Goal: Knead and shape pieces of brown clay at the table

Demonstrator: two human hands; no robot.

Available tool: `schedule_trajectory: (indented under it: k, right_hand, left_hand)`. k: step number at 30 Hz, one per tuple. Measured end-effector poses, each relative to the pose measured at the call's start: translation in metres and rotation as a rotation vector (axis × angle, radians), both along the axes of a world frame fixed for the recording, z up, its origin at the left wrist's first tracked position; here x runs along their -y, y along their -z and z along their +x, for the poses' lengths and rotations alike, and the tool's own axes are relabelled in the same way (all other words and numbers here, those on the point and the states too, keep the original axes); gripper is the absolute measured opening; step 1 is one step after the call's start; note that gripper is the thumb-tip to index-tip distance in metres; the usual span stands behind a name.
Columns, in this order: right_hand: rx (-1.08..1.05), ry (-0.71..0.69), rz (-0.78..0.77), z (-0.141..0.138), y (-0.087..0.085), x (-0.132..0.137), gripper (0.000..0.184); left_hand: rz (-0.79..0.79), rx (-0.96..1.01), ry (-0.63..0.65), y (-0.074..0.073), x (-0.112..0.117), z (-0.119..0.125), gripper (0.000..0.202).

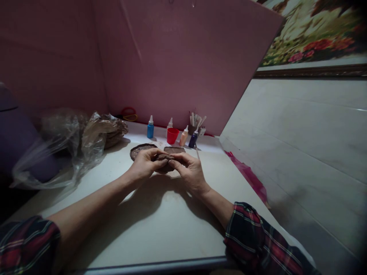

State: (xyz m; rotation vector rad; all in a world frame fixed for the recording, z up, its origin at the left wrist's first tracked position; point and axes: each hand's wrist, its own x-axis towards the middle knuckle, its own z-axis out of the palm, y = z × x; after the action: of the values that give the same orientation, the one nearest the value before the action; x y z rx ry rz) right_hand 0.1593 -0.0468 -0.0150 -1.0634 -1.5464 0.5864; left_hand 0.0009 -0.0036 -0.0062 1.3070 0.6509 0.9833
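Both hands hold one brown lump of clay (164, 167) over the middle of the table. My left hand (145, 163) grips its left side, with the thumb across the near face. On the other side my right hand (189, 172) pinches it, the thumb close to the left thumb. The fingertips behind the clay are partly hidden. Just beyond my left hand lies a round dark brown clay piece with a raised rim (136, 151). A flat brown slab (174, 149) is behind the held clay, partly covered by it and the hands.
At the back stand a blue bottle (150, 130), a red cup (172, 136), a peach bottle (184, 137), a dark blue bottle (193, 139) and a holder of tools (195, 126). Scissors (129, 114) lie behind. Left is a plastic bag of clay (104, 131). A pink board (177, 65) rises behind.
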Motion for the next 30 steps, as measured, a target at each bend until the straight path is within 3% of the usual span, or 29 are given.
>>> schedule_trajectory:
  k: [5,8,18,30]
  right_hand:
    - [0.005,0.061,0.099,0.0,0.0,0.004,0.019]
    - [0.043,0.09,0.123,0.002,-0.001,0.006,0.018]
    - [0.22,0.195,0.054,0.008,-0.003,0.0,0.014]
    - [0.134,0.111,0.022,0.002,0.002,0.001,0.018]
  left_hand:
    - [0.042,0.003,0.017,-0.003,0.001,-0.001,0.046]
    - [0.117,-0.029,-0.046,-0.005,-0.001,-0.003,0.059]
    - [0.232,-0.021,-0.455,-0.009,-0.012,-0.011,0.044]
    - [0.218,0.008,-0.589,-0.005,-0.021,-0.014,0.03]
